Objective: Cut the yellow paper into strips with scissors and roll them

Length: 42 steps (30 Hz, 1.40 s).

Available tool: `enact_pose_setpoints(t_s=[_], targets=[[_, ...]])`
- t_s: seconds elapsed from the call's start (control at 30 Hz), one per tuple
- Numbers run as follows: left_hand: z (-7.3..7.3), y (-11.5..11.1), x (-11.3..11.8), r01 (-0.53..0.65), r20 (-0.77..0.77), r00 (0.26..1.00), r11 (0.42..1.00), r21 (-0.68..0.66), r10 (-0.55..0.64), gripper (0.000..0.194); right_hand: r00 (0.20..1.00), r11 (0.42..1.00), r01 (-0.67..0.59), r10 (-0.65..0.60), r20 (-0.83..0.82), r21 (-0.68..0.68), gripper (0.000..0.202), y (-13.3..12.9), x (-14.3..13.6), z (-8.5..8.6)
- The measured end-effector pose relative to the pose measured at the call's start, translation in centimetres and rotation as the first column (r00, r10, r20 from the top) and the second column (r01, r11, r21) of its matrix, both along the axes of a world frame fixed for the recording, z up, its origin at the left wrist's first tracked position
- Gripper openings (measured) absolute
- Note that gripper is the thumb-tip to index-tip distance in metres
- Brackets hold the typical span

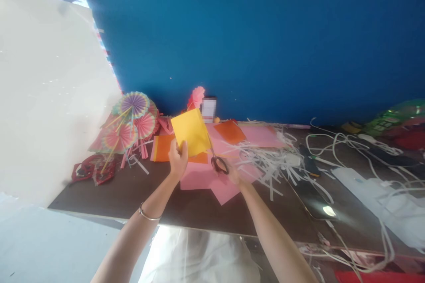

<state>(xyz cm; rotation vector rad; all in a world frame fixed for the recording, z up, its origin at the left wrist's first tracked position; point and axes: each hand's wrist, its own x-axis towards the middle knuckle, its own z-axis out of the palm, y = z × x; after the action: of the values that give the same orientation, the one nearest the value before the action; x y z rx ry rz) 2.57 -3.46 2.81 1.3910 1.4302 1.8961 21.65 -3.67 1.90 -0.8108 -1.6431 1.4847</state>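
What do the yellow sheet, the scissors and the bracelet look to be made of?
Yellow sheet, in the left hand: probably matte paper or thin card; flat, straight edges. Scissors, in the right hand: dark handles, likely smooth plastic; blades presumably metal, too blurred to confirm. Bracelet: probably polished metal; silvery, with bright glints.

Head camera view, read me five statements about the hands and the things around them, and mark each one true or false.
1. The left hand holds yellow paper. True.
2. The right hand holds a pencil. False: it holds scissors.
3. The pile of white strips lies left of the yellow paper. False: it lies to the right in the picture.
4. A bracelet circles the left forearm. True.
5. The large back panel is red. False: it is blue.
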Motion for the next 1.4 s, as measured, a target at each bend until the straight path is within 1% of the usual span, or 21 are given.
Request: enact_pose_setpoints(t_s=[0.13,0.3,0.57,0.8,1.0,1.13,1.3,1.4], targets=[[0.19,-0.11,0.05,-0.003,-0.013,1.0,1.0,0.007,0.003,0.033,1.0,1.0,-0.006,0.006,-0.01,-0.016,0.043,-0.21,0.01,0.26],[0.29,-0.17,0.09,0.009,-0.011,1.0,1.0,0.007,-0.009,0.033,1.0,1.0,-0.012,0.011,-0.009,-0.024,0.044,-0.18,0.14,0.07],[0.06,-0.03,-0.02,0.023,0.016,1.0,0.999,0.03,-0.024,0.034,1.0,0.999,-0.005,0.005,0.001,-0.033,0.039,0.07,0.34,-0.56],[-0.16,0.08,-0.03,0.01,-0.004,1.0,1.0,0.026,-0.01,0.033,1.0,1.0,-0.009,0.009,0.0,-0.018,0.041,-0.06,0.26,-0.34],[-0.13,-0.05,0.11,0.054,0.017,0.998,0.998,0.011,-0.054,0.034,0.999,0.999,-0.002,0.0,-0.032,-0.039,0.04,0.02,0.23,-0.5],[-0.08,-0.04,0.0,0.042,0.009,0.999,0.999,0.019,-0.042,0.034,0.999,0.999,-0.022,0.021,-0.025,-0.024,0.04,0.14,0.27,-0.6],[-0.14,0.04,-0.02,0.032,0.011,0.999,0.999,0.021,-0.032,0.033,1.0,1.0,-0.009,0.009,-0.008,0.011,0.039,0.16,0.31,-0.56],[-0.18,0.04,0.0,0.037,0.017,0.999,0.999,0.012,-0.037,0.034,1.0,1.0,-0.019,0.019,-0.005,0.0,0.04,0.2,0.33,-0.62]])
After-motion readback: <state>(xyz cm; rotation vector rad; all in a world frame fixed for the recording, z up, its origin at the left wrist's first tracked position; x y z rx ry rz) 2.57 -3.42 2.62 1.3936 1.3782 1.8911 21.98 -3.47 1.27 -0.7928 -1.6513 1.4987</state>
